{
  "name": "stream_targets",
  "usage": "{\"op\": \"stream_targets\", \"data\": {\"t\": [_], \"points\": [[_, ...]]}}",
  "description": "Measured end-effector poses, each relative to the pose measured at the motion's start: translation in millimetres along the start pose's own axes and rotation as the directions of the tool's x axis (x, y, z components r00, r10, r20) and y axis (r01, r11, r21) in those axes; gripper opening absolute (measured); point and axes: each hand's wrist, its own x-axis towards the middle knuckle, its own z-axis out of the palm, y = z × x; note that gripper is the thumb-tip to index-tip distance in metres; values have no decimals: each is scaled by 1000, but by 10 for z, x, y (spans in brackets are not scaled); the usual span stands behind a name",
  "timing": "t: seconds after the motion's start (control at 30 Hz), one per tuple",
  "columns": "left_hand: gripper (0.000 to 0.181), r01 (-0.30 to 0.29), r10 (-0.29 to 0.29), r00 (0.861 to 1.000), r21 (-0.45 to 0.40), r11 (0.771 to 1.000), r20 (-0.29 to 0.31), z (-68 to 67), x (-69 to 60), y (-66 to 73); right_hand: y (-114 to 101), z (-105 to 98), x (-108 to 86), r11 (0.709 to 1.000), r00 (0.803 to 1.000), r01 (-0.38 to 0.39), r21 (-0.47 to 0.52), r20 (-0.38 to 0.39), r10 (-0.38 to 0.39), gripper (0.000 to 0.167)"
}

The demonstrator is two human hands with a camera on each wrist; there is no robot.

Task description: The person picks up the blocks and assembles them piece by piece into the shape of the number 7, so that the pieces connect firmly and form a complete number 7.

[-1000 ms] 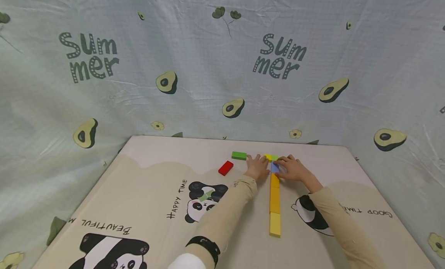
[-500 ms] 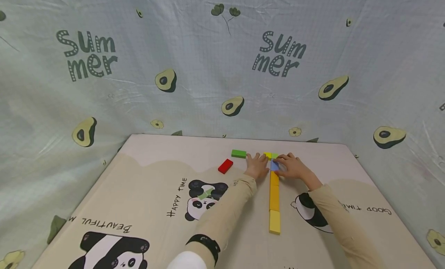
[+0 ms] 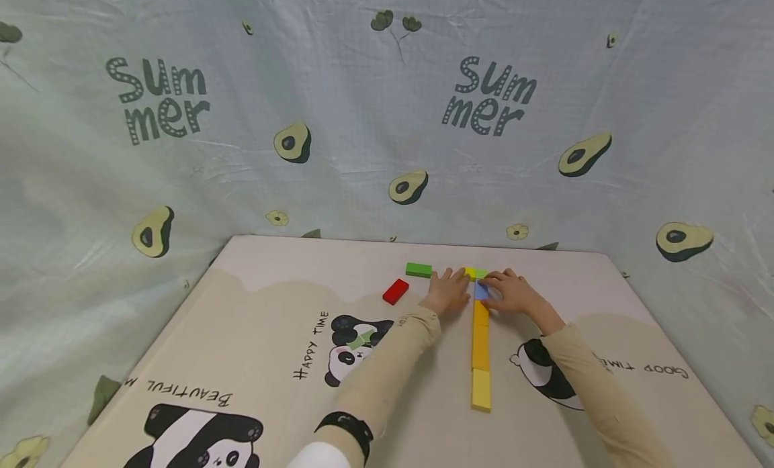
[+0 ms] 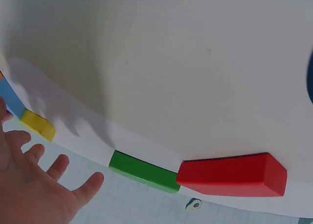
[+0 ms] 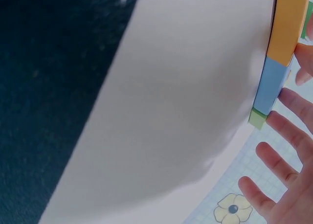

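In the head view, a blue block (image 3: 481, 291) lies at the far end of a straight line of orange blocks (image 3: 480, 340) and a pale yellow block (image 3: 481, 390). Beyond it sit a yellow block (image 3: 469, 273) and a light green block (image 3: 480, 274), side by side. My right hand (image 3: 512, 293) touches the blue block's right side; in the right wrist view its fingers (image 5: 276, 160) are spread and fairly straight. Left of the line, my left hand (image 3: 448, 293) rests with fingers spread, its thumb side near the blue block. It grips nothing visible.
A green block (image 3: 418, 270) lies just left of my left hand, with a red block (image 3: 396, 291) nearer and further left. The tabletop (image 3: 254, 334) carries panda prints. A curtain with avocado prints (image 3: 338, 186) rises behind its far edge.
The blocks have kept their arrangement, and both hands stay at the far end of the line. The whole head view shifts slightly; the left forearm moves a little leftward.
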Motion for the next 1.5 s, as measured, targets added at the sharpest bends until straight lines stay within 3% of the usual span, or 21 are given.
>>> {"op": "stream_targets", "data": {"t": [0.13,0.27,0.3,0.4,0.5,0.53,0.73,1.13,1.37,1.5], "points": [[52,-18,18,1000,0,1000,3,-9,5,-43,2,-13,8,1000,1000,8,2,-5,-8,48],[53,-45,46,999,-35,998,17,44,88,-90,-6,-20,8,1000,1000,12,-6,-3,-12,48],[53,-63,63,998,-47,997,-11,132,162,-113,-9,-21,9,1000,1000,8,-3,-1,-8,48],[54,-98,97,995,-84,992,-18,147,188,-145,-23,-19,2,1000,1000,1,-7,3,-1,48],[54,-144,140,989,-115,983,-38,86,115,-178,-37,-22,-9,1000,1000,-2,-2,7,2,48],[53,-149,147,989,-125,981,-21,-12,25,-177,-41,-24,-15,1000,1000,-1,-2,7,1,48],[50,-216,206,973,-103,971,-101,-106,-196,-265,-40,-37,-24,1000,1000,-6,4,16,6,49],[50,-319,302,937,-78,945,-177,-110,-388,-506,-13,-38,-4,1000,999,-4,-2,42,4,50],[46,-323,302,931,-78,943,-205,-77,-488,-715,-24,-46,-13,1000,1000,12,15,19,-12,48],[43,-339,313,915,-64,939,-254,-5,-538,-854,-46,-37,-16,999,1000,22,28,20,-22,49]]}}
